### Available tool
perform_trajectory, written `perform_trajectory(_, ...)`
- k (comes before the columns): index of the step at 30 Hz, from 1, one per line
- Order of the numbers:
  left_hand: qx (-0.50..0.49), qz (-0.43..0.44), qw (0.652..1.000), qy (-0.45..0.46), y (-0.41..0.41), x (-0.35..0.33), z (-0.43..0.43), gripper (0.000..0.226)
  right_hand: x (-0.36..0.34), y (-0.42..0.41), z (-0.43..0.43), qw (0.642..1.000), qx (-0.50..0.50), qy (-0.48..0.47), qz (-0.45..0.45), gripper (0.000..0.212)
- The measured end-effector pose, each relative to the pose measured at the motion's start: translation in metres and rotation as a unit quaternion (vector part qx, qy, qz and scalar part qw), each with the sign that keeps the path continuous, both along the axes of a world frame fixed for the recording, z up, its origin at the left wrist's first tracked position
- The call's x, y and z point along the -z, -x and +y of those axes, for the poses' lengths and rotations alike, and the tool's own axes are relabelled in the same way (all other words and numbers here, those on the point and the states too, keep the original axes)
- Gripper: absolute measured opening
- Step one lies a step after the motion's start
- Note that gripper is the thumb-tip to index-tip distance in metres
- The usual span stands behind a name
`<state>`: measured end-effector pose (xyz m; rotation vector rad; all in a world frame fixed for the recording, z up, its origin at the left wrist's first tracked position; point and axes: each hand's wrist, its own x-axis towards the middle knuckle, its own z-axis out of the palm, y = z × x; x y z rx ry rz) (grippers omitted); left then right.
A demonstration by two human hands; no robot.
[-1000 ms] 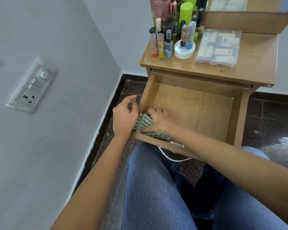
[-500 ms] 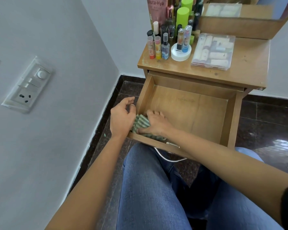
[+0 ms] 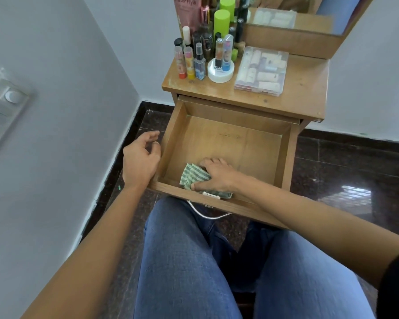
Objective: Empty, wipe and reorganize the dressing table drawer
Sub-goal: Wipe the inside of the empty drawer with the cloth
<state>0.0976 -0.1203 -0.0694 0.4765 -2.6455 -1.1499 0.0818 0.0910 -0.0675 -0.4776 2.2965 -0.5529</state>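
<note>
Now, wooden drawer (image 3: 228, 143) pulled out, right hand (image 3: 217, 176) clutching green-striped cloth (image 3: 194, 174) inside, left hand (image 3: 139, 157) loosely curled alongside

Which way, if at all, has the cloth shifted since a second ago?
Yes. The green checked cloth, held by the right hand, has slid rightward along the front of the drawer, away from its left corner.
</note>
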Motion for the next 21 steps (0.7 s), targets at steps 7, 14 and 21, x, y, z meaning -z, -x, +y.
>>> perform_trajectory(7,0.002,0.003,1.0,-0.004,0.001,0.001,-0.002,0.033,0.009,0.001,0.007,1.0,0.014,-0.003,-0.028,0.069)
perform_trajectory(14,0.0,-0.009,1.0,0.0,0.002,0.003,-0.002,0.033,0.005,-0.003,0.034,0.999,0.012,-0.033,-0.041,0.065)
perform_trajectory(21,0.002,-0.004,1.0,-0.002,0.002,0.004,-0.003,0.033,-0.017,-0.008,0.071,0.988,-0.1,-0.118,0.001,0.074)
